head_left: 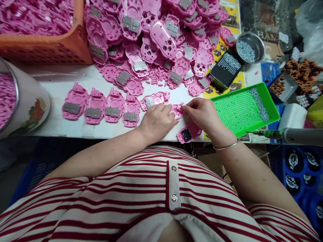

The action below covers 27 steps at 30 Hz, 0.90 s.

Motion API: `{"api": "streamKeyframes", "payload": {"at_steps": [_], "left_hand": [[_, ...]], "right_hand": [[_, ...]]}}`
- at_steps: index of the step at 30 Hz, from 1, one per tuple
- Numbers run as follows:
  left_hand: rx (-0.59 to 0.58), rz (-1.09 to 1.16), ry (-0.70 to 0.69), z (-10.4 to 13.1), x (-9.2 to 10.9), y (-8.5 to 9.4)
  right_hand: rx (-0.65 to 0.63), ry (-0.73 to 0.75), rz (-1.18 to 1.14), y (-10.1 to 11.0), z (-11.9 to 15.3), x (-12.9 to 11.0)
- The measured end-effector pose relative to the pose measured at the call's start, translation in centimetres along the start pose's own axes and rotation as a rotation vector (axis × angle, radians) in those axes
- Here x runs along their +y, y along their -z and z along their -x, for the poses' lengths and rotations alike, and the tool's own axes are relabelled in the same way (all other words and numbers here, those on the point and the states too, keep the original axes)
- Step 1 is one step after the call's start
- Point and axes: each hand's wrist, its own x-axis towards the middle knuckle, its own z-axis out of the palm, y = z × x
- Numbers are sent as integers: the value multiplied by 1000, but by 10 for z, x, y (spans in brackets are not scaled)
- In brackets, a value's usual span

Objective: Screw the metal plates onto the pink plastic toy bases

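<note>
My left hand point(157, 122) is closed over a pink plastic shell point(176, 111) and holds it low above the white table; the hand covers most of it. At the shell's right end, my right hand point(202, 112) is closed in a pinch, and what sits between its fingertips is too small to make out. Just below the right hand lies a pink shell with a black plate point(186, 135). Behind my left hand another pink shell with a metal plate point(157, 98) lies sideways. Several more plated shells point(93, 106) form a row to the left.
A heap of pink shells point(131, 20) fills the back, with small pink pieces point(156, 76) before it. An orange basket point(83, 47) and a pot point(37, 104) stand left. Right are a green tray point(232, 116), a black screw holder point(222, 74), a metal bowl point(262, 50) and an electric screwdriver point(300, 136).
</note>
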Motion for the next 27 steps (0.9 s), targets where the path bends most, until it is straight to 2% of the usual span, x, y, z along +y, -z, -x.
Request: {"api": "streamKeyframes", "payload": {"at_steps": [2, 5, 8, 11, 19, 27], "left_hand": [[-1, 8, -1, 0, 0, 0], [5, 18, -13, 0, 0, -1], [18, 18, -13, 0, -1, -1], [21, 27, -9, 0, -1, -2], [4, 20, 0, 0, 0, -1], [6, 21, -2, -1, 0, -1]], "right_hand": [[33, 42, 77, -2, 2, 2], [74, 225, 143, -3, 8, 7], [23, 426, 220, -3, 13, 14], [-9, 525, 303, -5, 15, 19], [126, 578, 382, -10, 18, 20], [82, 587, 408, -14, 17, 25]]}}
